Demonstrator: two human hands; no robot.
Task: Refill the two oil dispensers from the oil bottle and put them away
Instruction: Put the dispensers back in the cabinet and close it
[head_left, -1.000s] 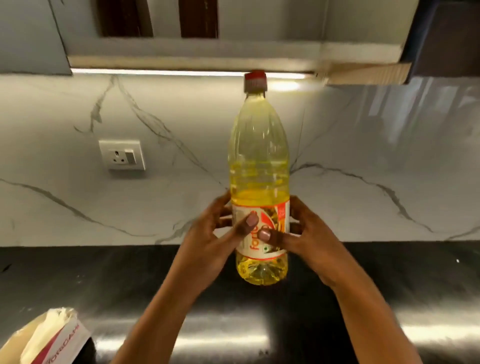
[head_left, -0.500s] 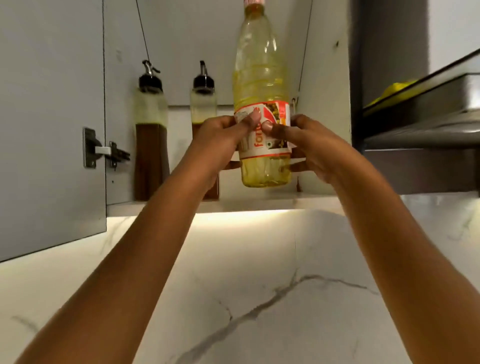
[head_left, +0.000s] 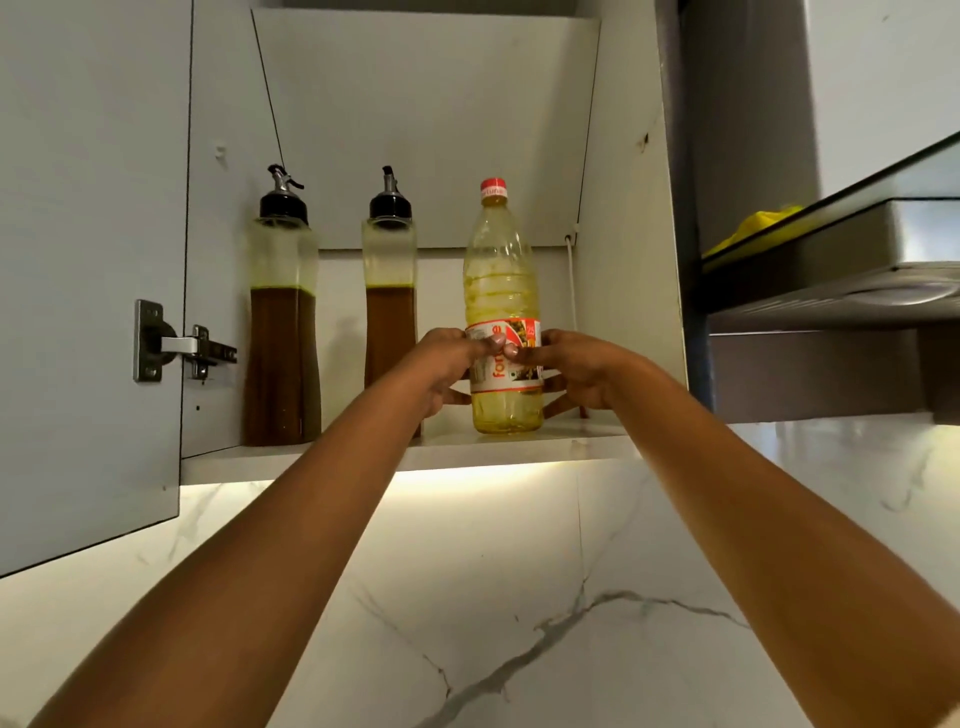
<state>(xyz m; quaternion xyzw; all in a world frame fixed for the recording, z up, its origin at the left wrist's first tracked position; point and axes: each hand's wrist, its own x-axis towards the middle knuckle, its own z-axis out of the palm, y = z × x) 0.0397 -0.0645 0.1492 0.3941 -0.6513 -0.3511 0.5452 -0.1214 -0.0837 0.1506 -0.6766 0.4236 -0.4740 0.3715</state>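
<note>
Oil bottle (head_left: 503, 291) upright on shelf; two dispensers (head_left: 283, 332) (head_left: 389, 306) left, part-full.

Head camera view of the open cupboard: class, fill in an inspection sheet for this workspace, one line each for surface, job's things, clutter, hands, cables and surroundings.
Surface: white cupboard shelf, light glowing beneath its front edge.
Job's things: left oil dispenser and middle oil dispenser upright, both holding dark oil; oil bottle, red cap on, upright at the right.
Clutter: nothing seen.
Hands: left hand and right hand both grip the oil bottle at its label.
Cables: white cable runs down the back right corner.
Surroundings: cupboard door open at left; marble wall below; extractor hood at right, yellow item on top.
</note>
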